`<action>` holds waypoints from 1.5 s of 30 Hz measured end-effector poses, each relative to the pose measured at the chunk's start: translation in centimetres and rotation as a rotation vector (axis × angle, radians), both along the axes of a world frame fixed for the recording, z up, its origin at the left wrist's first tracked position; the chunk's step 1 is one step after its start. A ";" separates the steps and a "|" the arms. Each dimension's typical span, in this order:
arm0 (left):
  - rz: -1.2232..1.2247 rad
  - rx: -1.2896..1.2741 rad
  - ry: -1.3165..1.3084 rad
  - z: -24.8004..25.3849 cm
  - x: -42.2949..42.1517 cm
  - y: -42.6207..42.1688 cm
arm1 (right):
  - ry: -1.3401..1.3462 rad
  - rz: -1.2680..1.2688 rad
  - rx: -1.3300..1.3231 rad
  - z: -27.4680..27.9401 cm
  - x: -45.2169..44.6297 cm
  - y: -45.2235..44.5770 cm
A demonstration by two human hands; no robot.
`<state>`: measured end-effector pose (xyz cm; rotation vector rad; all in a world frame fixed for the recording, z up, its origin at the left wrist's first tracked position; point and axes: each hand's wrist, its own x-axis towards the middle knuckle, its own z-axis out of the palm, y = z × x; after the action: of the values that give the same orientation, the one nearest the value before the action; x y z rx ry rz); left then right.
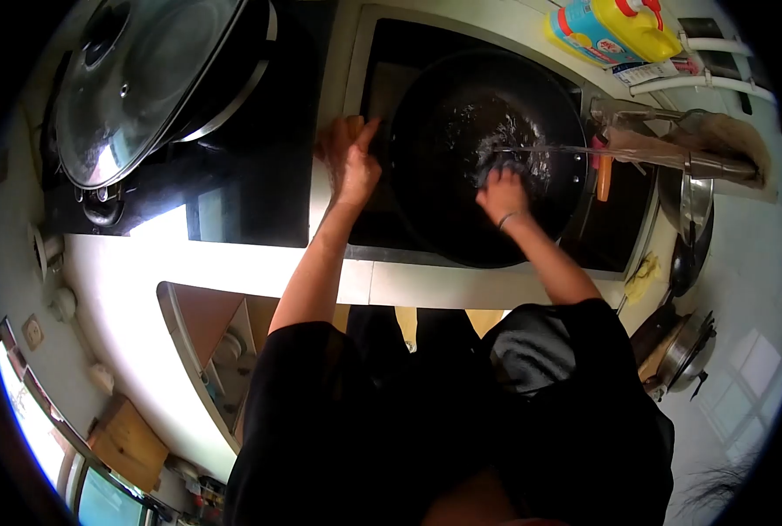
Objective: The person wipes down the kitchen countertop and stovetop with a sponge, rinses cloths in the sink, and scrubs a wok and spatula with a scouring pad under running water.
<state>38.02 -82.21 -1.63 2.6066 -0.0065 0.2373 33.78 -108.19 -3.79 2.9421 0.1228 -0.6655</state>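
Note:
A wide black wok (435,206) sits in the sink, with an orange side handle (603,180) at its right. Inside it, my right hand (503,195) is closed and pressed toward the bottom. A dark greyish scrubber (512,167) shows at its fingertips, partly hidden. A thin stream of water (548,150) runs in from the right and splashes beside this hand. My left hand (351,162) is at the wok's left rim with its fingers curled. Whatever those fingers hold, if anything, is hidden.
To the left, a large pot with a glass lid (150,79) stands on a black glossy cooktop (242,188). A yellow detergent jug (614,31) stands behind the sink. A faucet (715,162) reaches in from the right. Pans and lids (684,351) lean at the right wall.

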 end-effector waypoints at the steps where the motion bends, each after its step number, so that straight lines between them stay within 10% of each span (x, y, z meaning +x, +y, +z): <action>1: -0.024 -0.038 -0.045 0.0 0.1 0.1 | 0.086 -0.002 0.062 0.0 -1.0 1.4; 4: -0.013 -0.024 0.006 0.1 0.1 0.0 | 0.107 -0.004 0.356 -1.9 -2.1 6.1; 10: -0.035 -0.020 -0.041 -0.4 0.1 0.1 | 0.009 -0.778 1.566 -0.9 6.6 12.6; 17: -0.048 0.007 0.030 0.5 0.2 0.1 | 0.620 -0.045 0.481 2.1 -3.1 0.4; 19: -0.045 0.012 0.036 0.5 0.1 0.1 | 0.394 0.177 0.160 2.6 -2.7 -3.9; 26: -0.047 0.019 0.043 -0.1 0.0 0.4 | 0.097 -0.003 0.683 -2.0 -2.1 6.0; 32: -0.066 0.012 -0.033 0.7 0.4 0.2 | -0.323 0.203 0.326 -3.6 8.9 6.1; 40: -0.041 0.055 -0.012 0.1 0.1 0.1 | -0.176 -0.235 0.323 -6.8 4.4 -4.7; 45: -0.022 0.044 -0.008 0.3 -0.3 -0.2 | -0.104 0.134 0.471 -4.2 0.2 5.5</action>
<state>37.70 -82.41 -1.34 2.6482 -0.0435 0.2428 34.02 -102.70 -8.02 3.3632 0.5296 -0.5215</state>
